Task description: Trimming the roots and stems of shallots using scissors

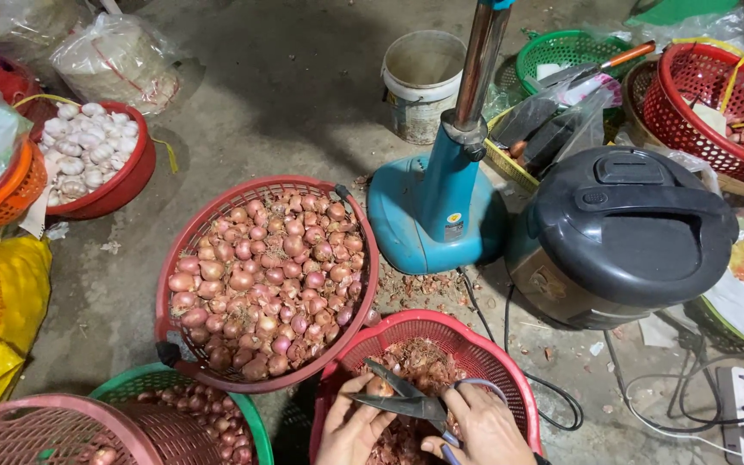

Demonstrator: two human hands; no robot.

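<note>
Over a red plastic basket [510,362] partly filled with papery skins and trimmings, the right hand [484,426] works a pair of dark scissors [399,398], its fingers closed through or around the handles while the blades stand open in a narrow V. The left hand [353,426] pinches a single shallot [380,387] between curled fingertips and holds it right at the blades, just above the trimmings. The step in hand looks like trimming the end off this shallot; the cut calls for the bulb to be held steady with the left fingertips kept clear of the blade edges. A larger red basket [184,250] heaped with shallots sits just to the left, and a green basket [251,422] with more shallots lies nearer the lower edge, partly under a pink basket [45,430]. Both hands are cut off at the frame's bottom, so the thumbs and the scissor loops are hard to make out, and which end of the shallot meets the blades cannot be told. A blue fan base [428,211] and a dark rice cooker [617,232] stand beyond.
</note>
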